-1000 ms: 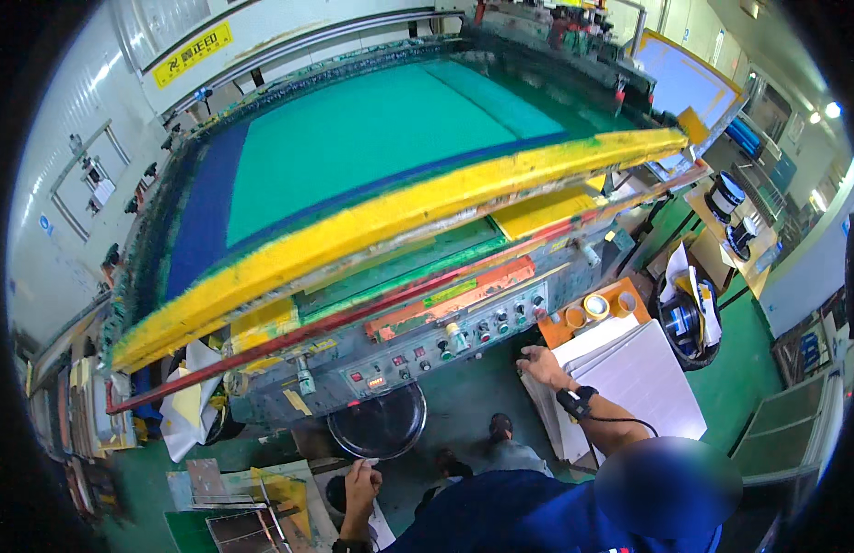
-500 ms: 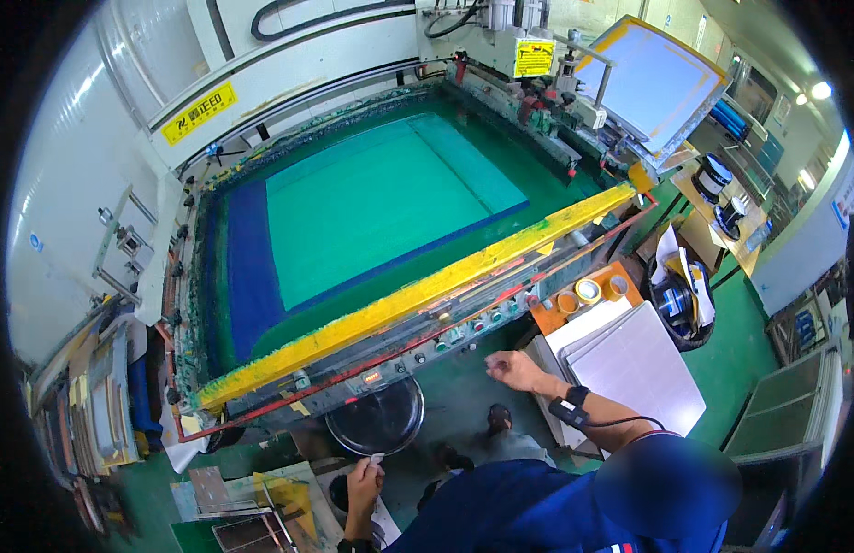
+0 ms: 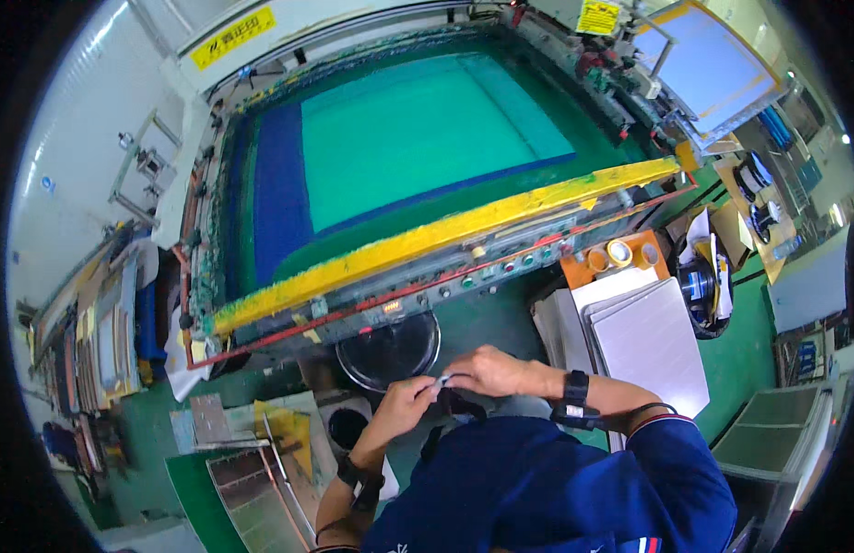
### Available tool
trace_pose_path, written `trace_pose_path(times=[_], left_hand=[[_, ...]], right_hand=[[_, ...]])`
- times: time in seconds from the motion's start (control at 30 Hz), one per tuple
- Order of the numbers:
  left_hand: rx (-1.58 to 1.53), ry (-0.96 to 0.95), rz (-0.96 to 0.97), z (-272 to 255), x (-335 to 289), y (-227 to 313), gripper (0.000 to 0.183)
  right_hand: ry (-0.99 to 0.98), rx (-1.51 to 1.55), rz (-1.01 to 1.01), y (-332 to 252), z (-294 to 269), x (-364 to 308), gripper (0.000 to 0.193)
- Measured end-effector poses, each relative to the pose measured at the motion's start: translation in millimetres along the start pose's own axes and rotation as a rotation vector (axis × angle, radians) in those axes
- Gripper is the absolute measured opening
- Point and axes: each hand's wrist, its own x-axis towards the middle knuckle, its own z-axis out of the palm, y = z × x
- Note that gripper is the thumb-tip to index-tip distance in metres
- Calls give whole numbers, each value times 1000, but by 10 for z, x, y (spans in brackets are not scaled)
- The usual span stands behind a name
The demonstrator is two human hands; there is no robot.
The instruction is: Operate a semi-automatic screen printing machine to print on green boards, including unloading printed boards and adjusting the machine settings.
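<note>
My left hand (image 3: 406, 406) and my right hand (image 3: 490, 371) meet in front of my body, just to the near right of a round black drum (image 3: 390, 355). Between their fingertips is a small pale piece (image 3: 441, 379), too small to name; both hands are closed in a pinch on it. Beyond them stands a screen printing machine, with a green-coated screen (image 3: 427, 124) in a frame and a yellow bar (image 3: 454, 241) across its near side. Under that bar runs a control panel with several knobs and buttons (image 3: 466, 282).
To the right, a stack of white sheets (image 3: 650, 343) stands beside an orange board (image 3: 583, 269) with small tubs. A black bin (image 3: 700, 293) with papers is past it. Framed screens (image 3: 104, 323) lean at the left; more boards and a screen frame (image 3: 261, 493) lie at lower left.
My right hand has moved left from near the white sheets to meet my left hand, which rose slightly to the right. The view has shifted, so the machine sits higher and further right.
</note>
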Motion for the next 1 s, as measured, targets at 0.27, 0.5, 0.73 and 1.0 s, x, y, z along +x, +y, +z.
trace_pose_path(times=[0.27,0.5,0.73,1.0], left_hand=[[72,174,-191,-23,-354,-520,21],[206,253,-287,-80,-844,-781,23],[133,326,-241,-382,-640,-312,23],[478,371,126,-1335,350,987,16]], right_hand=[[99,-367,351,1756,295,167,76],[-20,-620,392,2074,462,411,89],[-6,-523,428,1901,281,309,77],[409,-128,213,1254,-944,-460,29]])
